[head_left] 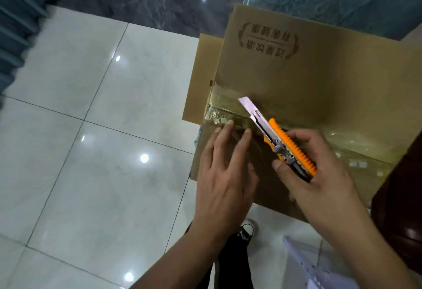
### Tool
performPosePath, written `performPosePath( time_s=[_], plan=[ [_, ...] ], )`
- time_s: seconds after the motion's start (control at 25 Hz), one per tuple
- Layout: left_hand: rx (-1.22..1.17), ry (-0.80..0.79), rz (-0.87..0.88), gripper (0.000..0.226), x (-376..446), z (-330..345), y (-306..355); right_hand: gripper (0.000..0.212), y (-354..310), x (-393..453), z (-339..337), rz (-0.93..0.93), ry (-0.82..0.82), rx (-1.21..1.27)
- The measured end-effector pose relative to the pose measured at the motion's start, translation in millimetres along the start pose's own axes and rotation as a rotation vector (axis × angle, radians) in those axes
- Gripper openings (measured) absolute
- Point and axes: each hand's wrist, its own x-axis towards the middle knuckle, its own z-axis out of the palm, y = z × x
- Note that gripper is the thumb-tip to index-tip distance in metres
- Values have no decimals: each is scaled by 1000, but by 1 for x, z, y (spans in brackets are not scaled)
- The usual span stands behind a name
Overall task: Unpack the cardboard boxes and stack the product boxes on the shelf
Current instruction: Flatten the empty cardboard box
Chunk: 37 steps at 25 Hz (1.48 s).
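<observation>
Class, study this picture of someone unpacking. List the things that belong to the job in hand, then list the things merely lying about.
Part of the job:
- brown cardboard box sealed with clear tape
- orange-handled utility knife with blade out, gripped by the right hand
- left hand, fingers flat on the box

Just lying about:
- white perforated sheet at lower right
- dark red-brown wooden furniture

The right hand (317,165) grips an orange utility knife (280,142) over the taped cardboard box (319,78); the left hand (225,170) rests on it.

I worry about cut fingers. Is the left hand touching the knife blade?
Apart. The head view shows the left hand flat on the cardboard box, with box visible between its fingertips and the blade.
</observation>
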Motion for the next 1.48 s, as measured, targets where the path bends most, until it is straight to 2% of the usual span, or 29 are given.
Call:
performPosePath(
  time_s=[0.12,0.2,0.4,0.52,0.68,0.88,1.16,1.48],
  plan=[
    [133,6,-22,73,1,9,-6,17,-5,8,-4,-26,-30,-41],
    [189,-5,-50,83,0,14,-9,26,-10,14,-4,-85,-37,-117],
    [253,25,-48,83,2,30,-19,35,-26,28,-3,-235,-41,-310],
    [152,89,-12,73,2,35,-21,41,-35,34,2,-282,-21,-369],
    [44,142,-20,70,1,36,-19,41,-42,36,9,-340,32,-481],
    [48,173,-6,68,3,38,-21,42,-50,35,13,-297,22,-478],
    [142,119,-38,84,1,39,-25,39,-51,46,-2,-179,-32,-376],
    [131,107,-54,93,4,35,-23,34,-38,49,-28,-116,-66,-304]
  ],
)
